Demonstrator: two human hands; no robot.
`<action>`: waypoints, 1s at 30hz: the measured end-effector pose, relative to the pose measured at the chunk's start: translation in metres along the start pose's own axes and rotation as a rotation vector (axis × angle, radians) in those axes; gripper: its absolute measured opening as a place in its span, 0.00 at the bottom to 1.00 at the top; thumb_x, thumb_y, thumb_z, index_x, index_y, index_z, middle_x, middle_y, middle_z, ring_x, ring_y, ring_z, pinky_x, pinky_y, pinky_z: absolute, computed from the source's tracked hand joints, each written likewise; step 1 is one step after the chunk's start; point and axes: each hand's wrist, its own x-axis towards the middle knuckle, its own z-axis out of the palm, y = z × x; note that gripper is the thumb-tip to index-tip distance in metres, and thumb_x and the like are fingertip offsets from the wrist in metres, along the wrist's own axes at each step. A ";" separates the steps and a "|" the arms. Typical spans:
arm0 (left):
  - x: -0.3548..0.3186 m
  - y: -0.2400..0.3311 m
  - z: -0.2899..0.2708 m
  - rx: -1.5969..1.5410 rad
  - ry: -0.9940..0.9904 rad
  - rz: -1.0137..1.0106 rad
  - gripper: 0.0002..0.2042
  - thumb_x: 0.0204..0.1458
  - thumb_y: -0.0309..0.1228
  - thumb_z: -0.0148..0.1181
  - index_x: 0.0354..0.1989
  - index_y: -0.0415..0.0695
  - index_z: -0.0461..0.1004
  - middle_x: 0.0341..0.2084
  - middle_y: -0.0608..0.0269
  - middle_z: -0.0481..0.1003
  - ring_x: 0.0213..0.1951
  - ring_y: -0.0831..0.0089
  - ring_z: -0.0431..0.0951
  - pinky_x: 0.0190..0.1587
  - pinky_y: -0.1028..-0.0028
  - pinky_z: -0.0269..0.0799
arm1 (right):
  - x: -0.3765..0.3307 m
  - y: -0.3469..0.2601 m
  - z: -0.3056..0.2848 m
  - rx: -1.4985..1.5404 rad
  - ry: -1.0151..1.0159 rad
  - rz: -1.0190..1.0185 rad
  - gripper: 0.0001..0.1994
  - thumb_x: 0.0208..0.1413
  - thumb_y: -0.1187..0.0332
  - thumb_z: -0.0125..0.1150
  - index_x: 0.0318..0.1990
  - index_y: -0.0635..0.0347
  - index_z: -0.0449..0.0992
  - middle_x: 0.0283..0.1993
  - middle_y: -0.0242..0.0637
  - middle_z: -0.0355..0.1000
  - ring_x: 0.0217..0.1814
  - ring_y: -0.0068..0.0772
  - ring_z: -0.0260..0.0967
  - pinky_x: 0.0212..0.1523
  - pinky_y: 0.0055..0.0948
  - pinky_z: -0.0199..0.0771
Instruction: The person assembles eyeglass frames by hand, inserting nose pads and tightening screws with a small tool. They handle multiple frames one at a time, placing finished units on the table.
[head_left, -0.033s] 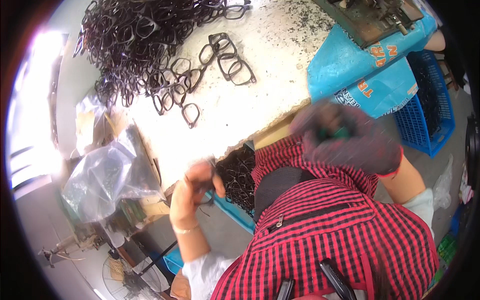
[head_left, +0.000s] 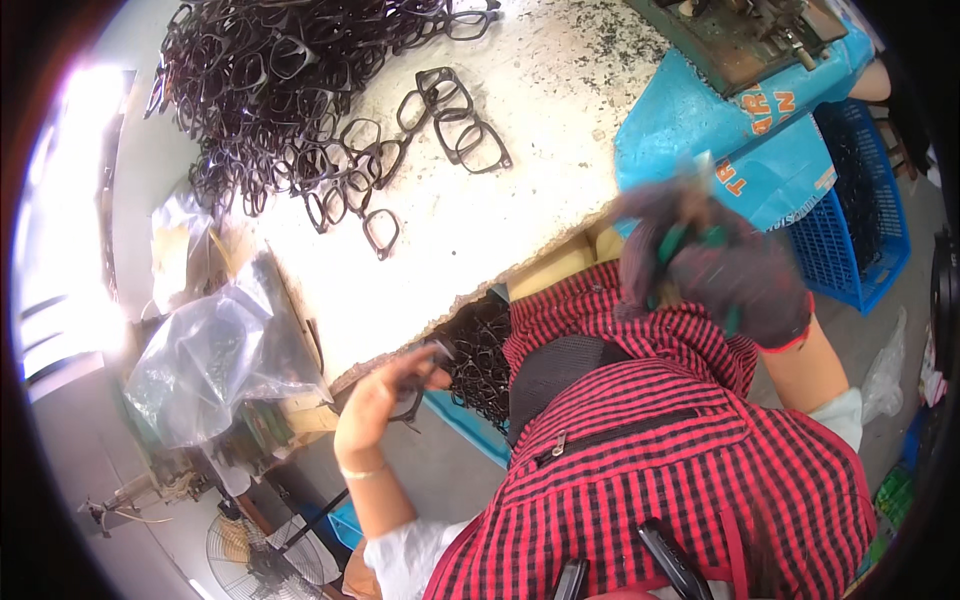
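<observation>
in the head view the left hand is hanging below the near edge of the bench, bare, with a thin band at the wrist; its fingers are closing on a black glasses frame, which is sitting just under the bench edge and just beside a heap of dark frames in a blue tray by the person's lap; the right hand is wearing a dark glove with a red cuff and is showing blurred, lifted in front of the chest near the bench corner; its fingers are curling around a green-handled tool, though the blur is hiding what kind of tool it is; a large pile of black frames is lying on the far left part of the bench, with a few loose frames trailing out beside it; a blue sack is draping over the right end of the bench under a greenish machine; a blue basket is standing on the floor to the right; a clear plastic bag is sitting to the left, below the bench; a fan is standing on the floor at the lower left; the person is wearing a red and black checked shirt.
</observation>
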 end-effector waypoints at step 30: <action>0.190 0.057 0.082 -1.127 -0.040 0.579 0.31 0.63 0.56 0.45 0.66 0.46 0.60 0.26 0.69 0.59 0.28 0.76 0.55 0.36 0.71 0.55 | 0.018 0.020 0.040 -0.325 0.126 0.012 0.33 0.53 0.74 0.64 0.67 0.57 0.61 0.39 0.33 0.71 0.37 0.24 0.68 0.40 0.24 0.71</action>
